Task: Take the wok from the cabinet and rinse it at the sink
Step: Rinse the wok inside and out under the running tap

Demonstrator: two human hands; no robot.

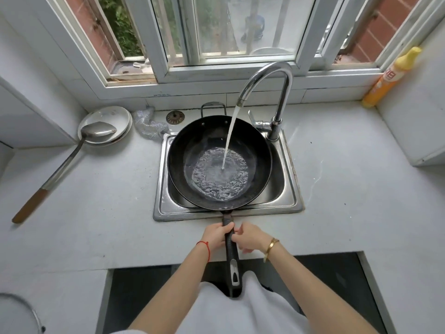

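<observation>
A black wok (192, 150) rests across the steel sink (163, 208), its long black handle (233, 261) pointing back toward me over the counter edge. Water pours from the chrome faucet (277, 80) into the wok, and a shallow pool bubbles in its bottom. My left hand (216, 236) is wrapped around the handle just behind the sink rim. On the other side of the handle, my right hand (250, 238) has its fingers curled against it.
White plates (113, 115) with a long metal spatula (60, 172) lie on the counter to the left. A steel scourer (148, 125) and a drain plug (175, 116) sit behind the sink. A yellow detergent bottle (390, 78) leans in the right corner. Windows are straight ahead.
</observation>
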